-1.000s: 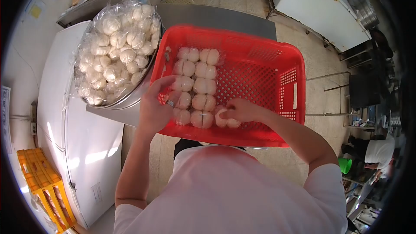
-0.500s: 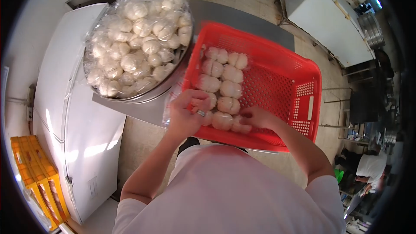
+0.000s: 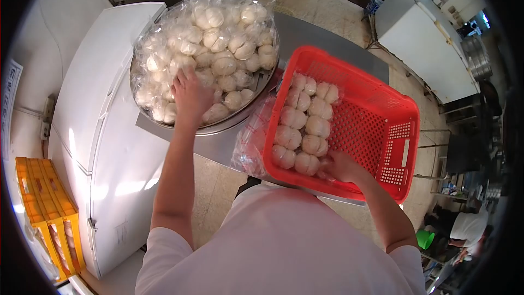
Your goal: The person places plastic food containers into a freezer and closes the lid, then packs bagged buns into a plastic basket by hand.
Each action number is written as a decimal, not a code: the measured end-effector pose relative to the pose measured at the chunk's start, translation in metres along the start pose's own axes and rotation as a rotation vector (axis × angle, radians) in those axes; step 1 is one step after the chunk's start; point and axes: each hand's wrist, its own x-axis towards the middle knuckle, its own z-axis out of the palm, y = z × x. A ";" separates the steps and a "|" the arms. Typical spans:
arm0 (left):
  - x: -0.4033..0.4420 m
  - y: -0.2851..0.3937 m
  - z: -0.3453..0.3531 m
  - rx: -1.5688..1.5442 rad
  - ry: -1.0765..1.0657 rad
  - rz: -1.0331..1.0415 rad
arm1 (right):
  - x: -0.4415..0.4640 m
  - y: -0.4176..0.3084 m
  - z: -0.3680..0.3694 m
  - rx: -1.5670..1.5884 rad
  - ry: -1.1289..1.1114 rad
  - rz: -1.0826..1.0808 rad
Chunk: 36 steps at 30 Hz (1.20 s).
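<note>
My left hand (image 3: 192,95) reaches onto a heap of white dough buns (image 3: 224,65) wrapped in clear plastic bags. Its fingers are stretched out over the buns near the front of the heap. The heap fills a round metal pan (image 3: 240,122). My right hand (image 3: 345,167) is inside a red plastic basket (image 3: 404,125), low along its near side. The fingers curl at a bagged bun (image 3: 326,173), which they mostly hide. Two columns of bagged buns (image 3: 316,127) lie along the basket's left side.
Pan and basket stand on a metal table (image 3: 357,57). Clear plastic bags (image 3: 251,142) lie between them. A white chest freezer (image 3: 103,131) is at left, above yellow crates (image 3: 46,202). Another white freezer (image 3: 412,38) stands far right. A person (image 3: 468,226) bends at lower right.
My left hand has left the basket's edge and moved up and left onto the heaped buns, its fingers spreading. My right hand stays by the same near-corner bun. The view has shifted.
</note>
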 end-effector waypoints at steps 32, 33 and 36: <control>-0.046 0.177 -0.133 -1.265 0.037 0.651 | -0.051 -0.165 -0.084 0.531 0.299 -0.800; -0.051 0.175 -0.111 -1.355 -0.108 0.493 | -0.051 -0.158 -0.082 0.657 0.336 -0.752; -0.083 0.169 -0.083 -1.417 -0.622 0.361 | -0.047 -0.138 -0.072 1.002 0.378 -0.620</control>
